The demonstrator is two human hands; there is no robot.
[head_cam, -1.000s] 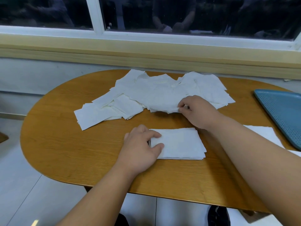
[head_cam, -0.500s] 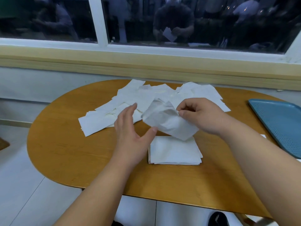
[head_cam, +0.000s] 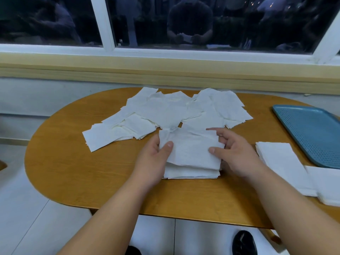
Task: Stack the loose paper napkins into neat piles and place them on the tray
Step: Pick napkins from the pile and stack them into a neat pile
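Tray [head_cam: 312, 133] seemingly without napkins

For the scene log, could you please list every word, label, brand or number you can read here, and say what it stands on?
No text can be read with certainty.
Window glass: small white marks beside the white frame, too small and blurred to read.
Paper napkins, blue tray, wooden table: no print or label visible.

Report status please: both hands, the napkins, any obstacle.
Left hand and right hand both grip top napkin, held over near pile. Loose napkins remain behind. Blue tray bare; path clear.
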